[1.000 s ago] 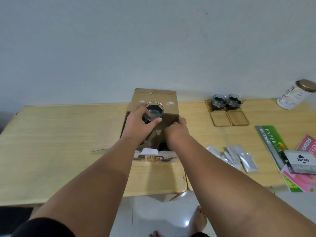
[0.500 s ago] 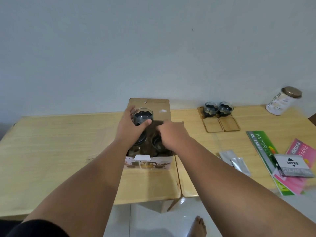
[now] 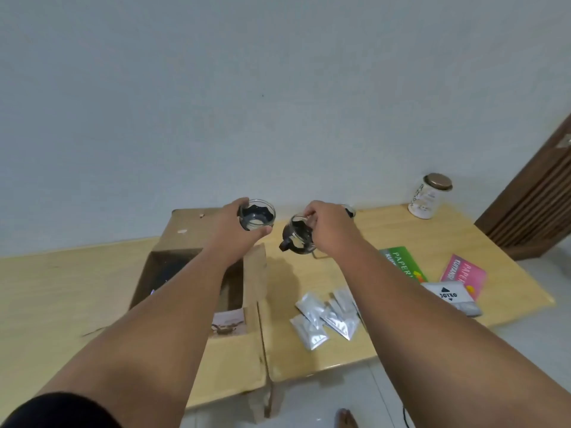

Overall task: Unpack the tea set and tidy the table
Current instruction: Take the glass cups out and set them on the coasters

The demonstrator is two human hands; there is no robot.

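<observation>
My left hand (image 3: 238, 230) holds a glass tea cup (image 3: 257, 214) with a black holder, upright, above the far right corner of the open cardboard box (image 3: 173, 236). To its right, my right hand (image 3: 329, 225) grips a second glass cup (image 3: 297, 234), tilted, with its black handle pointing down-left, above the wooden table (image 3: 401, 230). The box interior is dark and mostly hidden by my left forearm. Behind my right hand, only the edge of another cup (image 3: 349, 210) shows.
Several silver sachets (image 3: 324, 316) lie right of the box. A green booklet (image 3: 401, 264), a pink booklet (image 3: 463, 274) and a white Joyko pack (image 3: 451, 296) lie further right. A white jar with a bronze lid (image 3: 429, 196) stands at the back right. A dark wooden door (image 3: 537, 199) is at the right.
Both hands have risen out of the box, each with a cup. The right hand, empty inside the box earlier, now holds a second cup. The view has shifted toward the right.
</observation>
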